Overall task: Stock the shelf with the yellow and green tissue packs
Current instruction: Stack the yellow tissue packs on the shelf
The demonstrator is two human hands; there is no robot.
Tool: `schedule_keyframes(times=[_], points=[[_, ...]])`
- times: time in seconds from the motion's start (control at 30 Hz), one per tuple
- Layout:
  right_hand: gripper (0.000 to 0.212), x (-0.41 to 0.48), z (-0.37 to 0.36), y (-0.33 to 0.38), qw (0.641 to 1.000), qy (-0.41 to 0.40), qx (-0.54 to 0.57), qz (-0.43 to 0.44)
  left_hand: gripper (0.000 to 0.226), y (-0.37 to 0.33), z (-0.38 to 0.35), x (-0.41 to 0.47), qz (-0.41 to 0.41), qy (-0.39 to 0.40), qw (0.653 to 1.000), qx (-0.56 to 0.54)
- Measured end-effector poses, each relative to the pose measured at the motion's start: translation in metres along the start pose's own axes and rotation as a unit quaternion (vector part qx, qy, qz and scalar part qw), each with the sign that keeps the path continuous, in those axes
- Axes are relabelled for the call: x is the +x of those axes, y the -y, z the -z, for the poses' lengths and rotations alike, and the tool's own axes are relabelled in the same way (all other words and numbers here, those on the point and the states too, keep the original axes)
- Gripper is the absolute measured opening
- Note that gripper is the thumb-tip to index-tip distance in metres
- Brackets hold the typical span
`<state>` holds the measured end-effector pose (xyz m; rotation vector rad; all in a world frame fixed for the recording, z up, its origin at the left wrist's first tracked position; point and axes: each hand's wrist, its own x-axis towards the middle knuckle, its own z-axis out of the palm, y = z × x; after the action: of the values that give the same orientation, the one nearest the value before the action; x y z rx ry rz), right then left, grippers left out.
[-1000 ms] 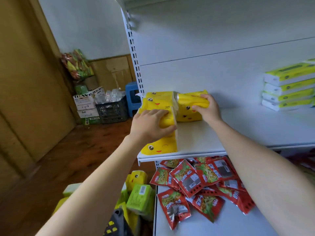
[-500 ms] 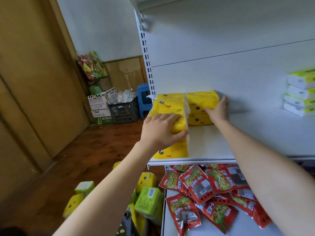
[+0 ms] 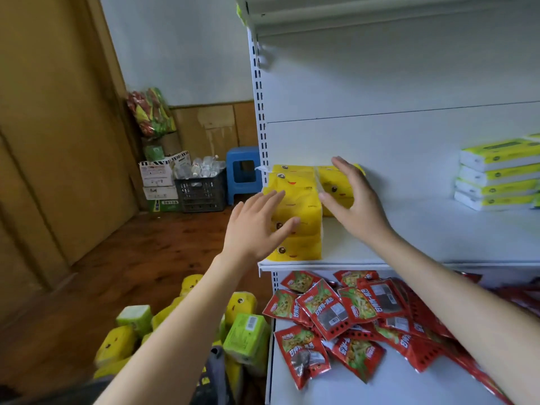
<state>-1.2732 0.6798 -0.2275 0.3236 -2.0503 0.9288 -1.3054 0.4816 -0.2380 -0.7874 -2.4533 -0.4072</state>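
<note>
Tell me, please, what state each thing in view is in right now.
front yellow pack, resting at the left edge of the shelf, ungripped.
rear yellow pack, resting on the shelf, ungripped.
left hand, open, fingers straight at the front yellow pack.
right hand, open, fingers spread before the rear yellow pack.
green tissue stack, stacked flat on the shelf.
floor packs, piled loose, unshelved.
red snack packets, scattered on the lower shelf.

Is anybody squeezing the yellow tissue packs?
No, the left hand and right hand both have straight, spread fingers in front of the yellow tissue packs on the shelf.
</note>
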Motion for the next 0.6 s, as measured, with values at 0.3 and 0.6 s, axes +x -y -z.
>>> schedule_keyframes(times=[0.3, 0.6], points=[[0.061, -0.094, -0.12, 0.1, 0.978, 0.194, 0.059, 0.055, 0.088, 0.112, 0.012, -0.131, 0.153, 0.056, 0.987, -0.015], [0.056, -0.226, -0.268, 0.112, 0.842, 0.524, 0.007, -0.126, 0.061, 0.23, 0.002, -0.306, 0.388, 0.244, 0.889, -0.004]])
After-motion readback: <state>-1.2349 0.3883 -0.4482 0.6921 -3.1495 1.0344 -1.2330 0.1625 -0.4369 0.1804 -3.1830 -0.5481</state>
